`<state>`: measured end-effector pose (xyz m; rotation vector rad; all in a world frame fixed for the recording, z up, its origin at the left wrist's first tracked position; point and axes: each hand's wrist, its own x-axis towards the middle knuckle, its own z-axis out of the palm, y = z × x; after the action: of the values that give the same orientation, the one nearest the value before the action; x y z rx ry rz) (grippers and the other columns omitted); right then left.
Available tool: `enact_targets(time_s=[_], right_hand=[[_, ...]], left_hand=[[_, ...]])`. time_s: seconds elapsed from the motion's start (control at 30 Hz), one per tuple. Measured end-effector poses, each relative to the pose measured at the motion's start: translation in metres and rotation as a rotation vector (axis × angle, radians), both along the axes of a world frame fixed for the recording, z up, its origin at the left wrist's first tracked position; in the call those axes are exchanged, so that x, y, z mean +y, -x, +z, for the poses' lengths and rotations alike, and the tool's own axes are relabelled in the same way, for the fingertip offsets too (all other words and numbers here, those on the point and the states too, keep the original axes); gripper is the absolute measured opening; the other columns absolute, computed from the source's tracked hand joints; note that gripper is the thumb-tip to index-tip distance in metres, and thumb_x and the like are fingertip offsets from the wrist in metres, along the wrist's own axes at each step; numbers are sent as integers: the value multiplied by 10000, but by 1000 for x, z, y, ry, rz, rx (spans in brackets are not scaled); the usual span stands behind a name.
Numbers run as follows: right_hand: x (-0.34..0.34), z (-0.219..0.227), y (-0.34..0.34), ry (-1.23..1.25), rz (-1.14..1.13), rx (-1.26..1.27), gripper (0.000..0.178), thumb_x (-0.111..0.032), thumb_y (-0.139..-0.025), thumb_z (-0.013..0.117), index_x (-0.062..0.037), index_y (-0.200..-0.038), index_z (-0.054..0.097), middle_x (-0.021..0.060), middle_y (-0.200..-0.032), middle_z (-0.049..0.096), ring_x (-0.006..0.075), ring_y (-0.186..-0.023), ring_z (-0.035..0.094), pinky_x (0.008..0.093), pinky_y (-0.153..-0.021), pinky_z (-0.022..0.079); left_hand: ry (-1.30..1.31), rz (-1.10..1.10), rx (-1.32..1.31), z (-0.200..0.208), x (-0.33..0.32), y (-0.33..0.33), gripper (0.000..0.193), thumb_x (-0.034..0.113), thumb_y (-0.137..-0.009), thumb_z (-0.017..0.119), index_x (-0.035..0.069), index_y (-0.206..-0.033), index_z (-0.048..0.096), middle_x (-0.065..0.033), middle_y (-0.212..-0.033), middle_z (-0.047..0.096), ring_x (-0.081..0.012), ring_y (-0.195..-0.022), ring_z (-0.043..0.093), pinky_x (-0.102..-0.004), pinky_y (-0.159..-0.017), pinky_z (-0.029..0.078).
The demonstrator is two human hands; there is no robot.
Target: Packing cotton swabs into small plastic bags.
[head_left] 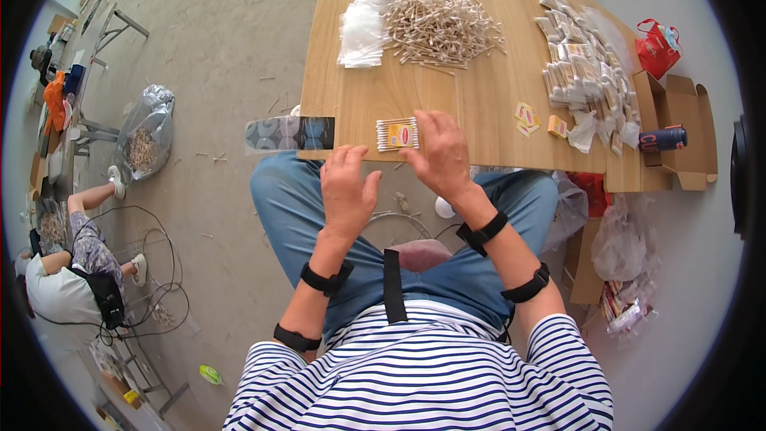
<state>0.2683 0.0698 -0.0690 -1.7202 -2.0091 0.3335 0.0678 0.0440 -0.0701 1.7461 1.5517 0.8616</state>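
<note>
A small bunch of cotton swabs (385, 135) lies side by side near the table's front edge, with a yellow and red card (404, 136) over its right part. My right hand (447, 156) is at the bunch's right end, thumb and fingers apart; whether the fingertips touch it, I cannot tell. My left hand (349, 187) is at the table edge, left of and below the bunch, fingers stretched out and holding nothing. Farther back is a big heap of loose cotton swabs (443, 22), beside a stack of clear plastic bags (363, 32).
Filled swab packs (578, 60) pile up at the right, near loose yellow cards (527, 118). Beyond are an open cardboard box (686, 128), a dark can (664, 139) and a red bag (658, 48). A patterned strip (291, 133) overhangs the left edge. Another person (72, 287) sits far left.
</note>
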Motion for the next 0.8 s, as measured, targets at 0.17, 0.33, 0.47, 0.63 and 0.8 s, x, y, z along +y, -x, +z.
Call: enact_targets(time_s=[0.17,0.33,0.47,0.63,0.8], right_hand=[[-9,-10,-4,31,238,-249,1212,-377,-600,901,-1,-1559,262,203,-1621,262,365,-1505,239,494,-1222,212],[-10,-27,-3,77,247,-264,1294,-388,-569,913,2,-1580,205,195,-1655,194,353,-1549,153,486,-1248,168],[-10,-28,-3,67,247,-271,1270,-363,-584,910,-5,-1581,210,193,-1654,199,346,-1547,165,482,-1248,173],[-10,-29,-3,35,239,-263,1227,-322,-587,917,-11,-1569,251,186,-1648,217,335,-1544,182,475,-1250,180],[-3,-28,-7,45,270,-289,1191,-311,-582,917,-10,-1552,296,178,-1641,243,338,-1537,201,479,-1247,188]], left_hand=[[-116,-196,637,-8,8,-11,1059,289,-696,870,19,-1553,310,-162,-1629,271,-339,-1545,167,-551,-1226,132],[-62,-225,716,-18,13,-20,1143,321,-684,870,33,-1588,233,-153,-1667,190,-320,-1566,102,-602,-1225,60],[-137,-255,692,-22,15,-24,1155,316,-665,866,40,-1591,232,-141,-1670,192,-286,-1568,115,-606,-1226,42],[-210,-308,738,-31,17,-28,1165,292,-643,863,44,-1591,233,-126,-1675,189,-258,-1567,133,-609,-1229,41],[-231,-292,733,-38,16,-29,1183,263,-620,871,45,-1591,232,-119,-1677,188,-257,-1566,137,-605,-1232,43]])
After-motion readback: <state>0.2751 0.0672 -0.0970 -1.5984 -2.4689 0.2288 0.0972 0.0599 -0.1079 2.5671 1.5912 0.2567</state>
